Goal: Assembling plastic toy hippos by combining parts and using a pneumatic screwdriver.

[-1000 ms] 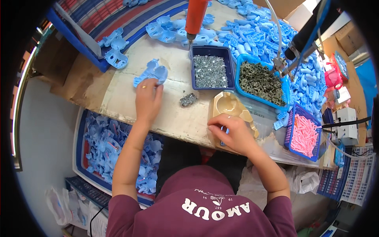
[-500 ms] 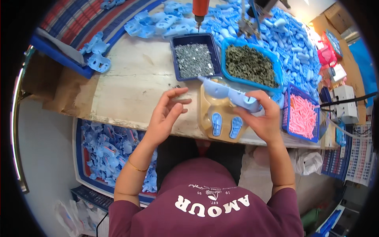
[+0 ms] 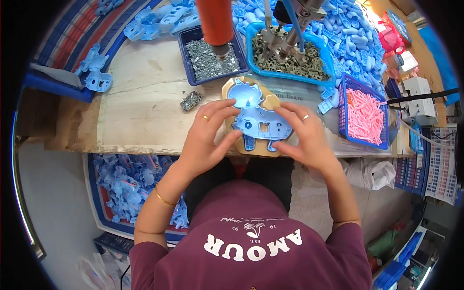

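Observation:
A light-blue plastic toy shell half (image 3: pixel 261 123) lies hollow side up in a tan shaped holder (image 3: pixel 233 87), its two small legs toward me. My left hand (image 3: pixel 211 133) has its fingers spread, with fingertips at the shell's left edge. My right hand (image 3: pixel 304 133) spans the shell's right end, fingers at the upper edge and thumb by the lower leg. An orange power screwdriver (image 3: pixel 215 24) hangs above a dark blue tray (image 3: pixel 190 72) of small silver screws. Near my left hand lies a small pile of screws (image 3: pixel 191 101).
A bright blue basin (image 3: pixel 290 79) holds dark metal pieces under a metal tool head (image 3: pixel 285 43). Pink sticks fill a purple basket (image 3: pixel 344 113) at right. Blue plastic parts (image 3: pixel 353 43) heap along the back. More blue pieces (image 3: pixel 125 188) fill a bin below left.
My right hand has lowered the shell half from a tilted position into the holder, covering the blue feet there. My left hand has come to its left edge. The view has shifted.

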Available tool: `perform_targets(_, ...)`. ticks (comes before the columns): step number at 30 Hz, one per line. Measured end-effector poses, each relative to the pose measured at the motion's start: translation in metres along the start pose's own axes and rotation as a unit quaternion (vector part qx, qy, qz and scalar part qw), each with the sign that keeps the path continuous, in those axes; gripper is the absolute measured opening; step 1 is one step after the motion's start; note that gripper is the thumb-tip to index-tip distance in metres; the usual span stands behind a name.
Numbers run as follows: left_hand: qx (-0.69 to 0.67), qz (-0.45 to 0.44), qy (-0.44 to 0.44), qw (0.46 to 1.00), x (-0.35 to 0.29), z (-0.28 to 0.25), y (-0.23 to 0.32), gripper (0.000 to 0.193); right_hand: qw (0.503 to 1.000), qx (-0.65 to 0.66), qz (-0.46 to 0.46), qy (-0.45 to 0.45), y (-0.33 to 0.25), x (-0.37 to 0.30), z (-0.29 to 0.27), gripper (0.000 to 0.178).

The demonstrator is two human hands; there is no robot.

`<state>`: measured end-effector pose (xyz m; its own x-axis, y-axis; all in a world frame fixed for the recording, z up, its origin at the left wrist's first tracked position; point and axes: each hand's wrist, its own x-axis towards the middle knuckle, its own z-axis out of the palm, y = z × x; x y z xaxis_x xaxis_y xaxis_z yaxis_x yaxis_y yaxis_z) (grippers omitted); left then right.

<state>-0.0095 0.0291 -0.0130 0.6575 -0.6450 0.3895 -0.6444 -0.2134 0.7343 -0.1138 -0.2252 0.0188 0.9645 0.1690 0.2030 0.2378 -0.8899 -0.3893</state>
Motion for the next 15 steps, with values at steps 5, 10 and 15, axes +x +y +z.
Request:
perform_targets(5, 0.091, 0.070, -0.060, 0.992, 0.012, 0.027, 0.009, 0.052, 0.997, 0.057, 0.050, 0.005, 0.018, -0.011, 0.007, 0.063)
perform_targets(10, 0.115, 0.085, -0.071, 0.987, 0.020, 0.049, 0.015, 0.055, 0.999, 0.006, 0.042, 0.033, 0.012, -0.011, 0.008, 0.060)
perform_targets(15, 0.125, 0.086, -0.082, 0.985, 0.024, 0.061, 0.017, 0.060, 0.997, -0.067, 0.036, 0.022, 0.003, -0.014, 0.009, 0.063)
